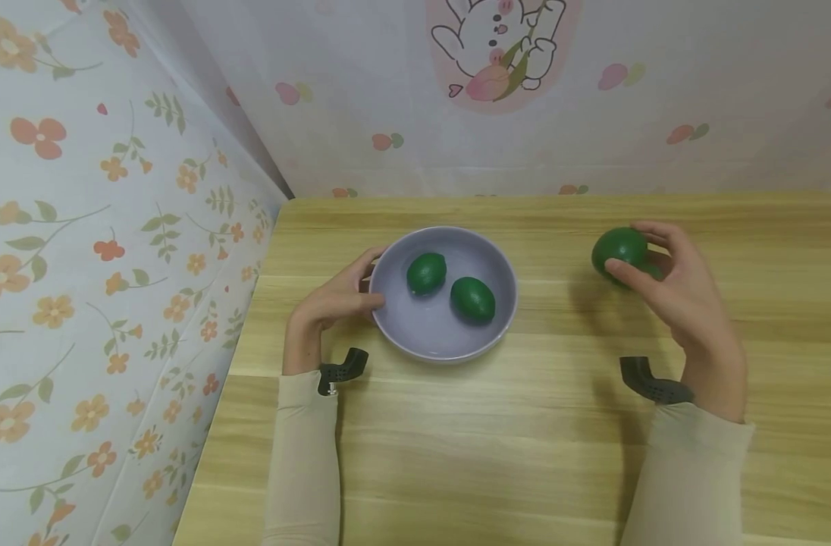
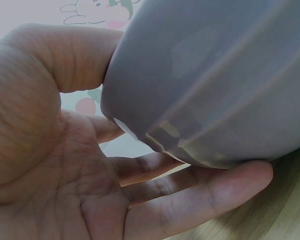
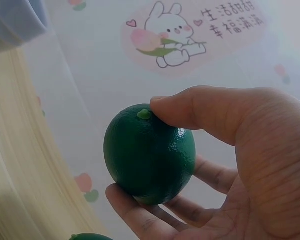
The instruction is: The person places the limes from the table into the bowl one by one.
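Observation:
A lavender bowl [image 1: 415,334] stands at the middle left with two green limes, one lime [image 1: 426,274] at its back left and another lime [image 1: 473,299] toward its right. My left hand [image 1: 340,296] grips the bowl's left side, thumb near the rim. In the left wrist view the fingers [image 2: 225,195] reach under the ribbed wall. Off to the right, my right hand [image 1: 688,296] holds a lime [image 3: 150,155] between thumb and fingers, its pale green stem end showing beside the thumb. Below that hand, a further lime [image 3: 90,236] is mostly hidden.
Both hands work over a wood-grain table [image 1: 484,440]. A white curtain with a rabbit print [image 1: 504,45] hangs along the back edge, and a flowered cloth [image 1: 115,303] covers the left side. Dark mounts sit at each wrist, one mount [image 1: 650,381] on the right.

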{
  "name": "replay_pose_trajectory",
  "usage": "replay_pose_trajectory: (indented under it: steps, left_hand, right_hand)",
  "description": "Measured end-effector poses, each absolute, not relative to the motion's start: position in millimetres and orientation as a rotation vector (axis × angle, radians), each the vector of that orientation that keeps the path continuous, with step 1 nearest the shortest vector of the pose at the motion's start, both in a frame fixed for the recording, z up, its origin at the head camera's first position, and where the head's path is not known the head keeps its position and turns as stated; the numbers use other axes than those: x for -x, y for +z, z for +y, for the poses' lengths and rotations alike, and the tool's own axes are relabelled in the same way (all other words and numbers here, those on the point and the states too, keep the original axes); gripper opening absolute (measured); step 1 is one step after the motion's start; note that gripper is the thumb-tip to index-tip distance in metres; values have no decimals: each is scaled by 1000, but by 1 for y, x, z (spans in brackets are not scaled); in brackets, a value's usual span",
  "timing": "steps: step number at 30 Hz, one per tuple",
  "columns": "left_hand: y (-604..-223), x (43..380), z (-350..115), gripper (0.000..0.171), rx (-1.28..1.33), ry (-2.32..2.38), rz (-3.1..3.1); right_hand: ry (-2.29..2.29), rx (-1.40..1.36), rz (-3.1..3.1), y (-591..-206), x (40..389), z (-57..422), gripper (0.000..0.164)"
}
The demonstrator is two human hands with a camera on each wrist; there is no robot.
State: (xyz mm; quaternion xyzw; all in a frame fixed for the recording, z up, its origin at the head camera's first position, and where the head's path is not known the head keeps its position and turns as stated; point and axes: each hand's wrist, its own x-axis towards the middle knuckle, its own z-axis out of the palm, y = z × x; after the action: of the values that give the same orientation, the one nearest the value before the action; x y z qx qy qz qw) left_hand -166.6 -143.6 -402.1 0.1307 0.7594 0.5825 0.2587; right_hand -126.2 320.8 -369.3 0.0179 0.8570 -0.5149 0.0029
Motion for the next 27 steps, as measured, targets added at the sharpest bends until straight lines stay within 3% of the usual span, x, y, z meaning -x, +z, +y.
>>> replay_pose_trajectory:
  steps: [12, 27]
  left_hand:
    - [-402, 166, -143, 89, -335, 1579, 2049]
    - [-401, 166, -144, 90, -347, 1582, 2052]
  right_hand:
    - [-1596, -42, 2683, -368, 126, 318, 67]
    - [-1634, -30, 2648, -367, 127, 313, 61]
